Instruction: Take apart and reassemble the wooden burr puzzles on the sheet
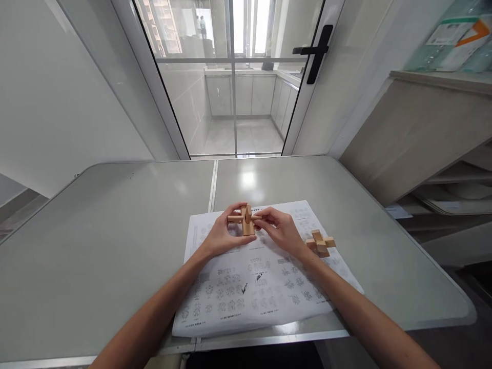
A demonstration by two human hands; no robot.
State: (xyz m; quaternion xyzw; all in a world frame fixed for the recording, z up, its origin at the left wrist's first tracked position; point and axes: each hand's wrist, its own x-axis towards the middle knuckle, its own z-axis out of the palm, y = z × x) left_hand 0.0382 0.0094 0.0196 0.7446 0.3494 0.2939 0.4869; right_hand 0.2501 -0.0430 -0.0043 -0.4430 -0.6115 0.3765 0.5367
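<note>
Between my hands is a wooden burr puzzle [248, 228] made of crossing light-brown sticks, held over a printed sheet. My left hand [223, 233] grips it from the left, fingers at its top and thumb at its bottom edge. With bent fingers pinched together, my right hand [282, 228] holds the end of a stick on the puzzle's right side. A second wooden burr puzzle [320, 244], cross-shaped, lies on the sheet beside my right forearm, which covers part of its left side. Under both hands spreads the instruction sheet [265, 302], with rows of small puzzle drawings and black marks.
The grey table [96, 256] has a metal seam and rounded corners. Beyond its far edge stands a glass door [234, 102] with a black handle [319, 51]. On the right, a shelf unit [384, 143] carries wrapped plastic bottles [453, 43] on top.
</note>
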